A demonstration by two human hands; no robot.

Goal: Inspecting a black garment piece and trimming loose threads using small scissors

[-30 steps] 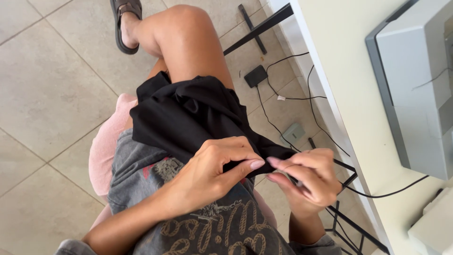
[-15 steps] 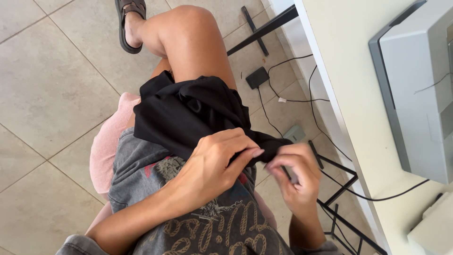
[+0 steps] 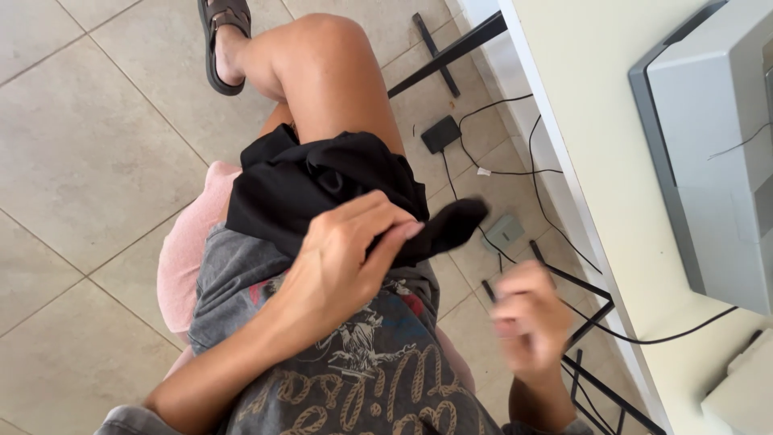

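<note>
The right hand (image 3: pixel 527 318) has let go and dropped lower right, blurry, fingers unclear, while the left hand (image 3: pixel 346 254) pinches the black cloth (image 3: pixel 322 181), whose tip points right toward it.

A bunched garment (image 3: pixel 322 181) lies on the seated person's lap, its end pinched by the left hand (image 3: pixel 342 258). The right hand (image 3: pixel 523 322) hangs apart to the right, above floor cables (image 3: pixel 515 171). A desk (image 3: pixel 596 145) stands right, bearing a machine (image 3: pixel 708 161).

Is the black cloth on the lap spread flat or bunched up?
Bunched up: the black cloth lies in folds over the thigh, one end pinched in the left hand.
</note>
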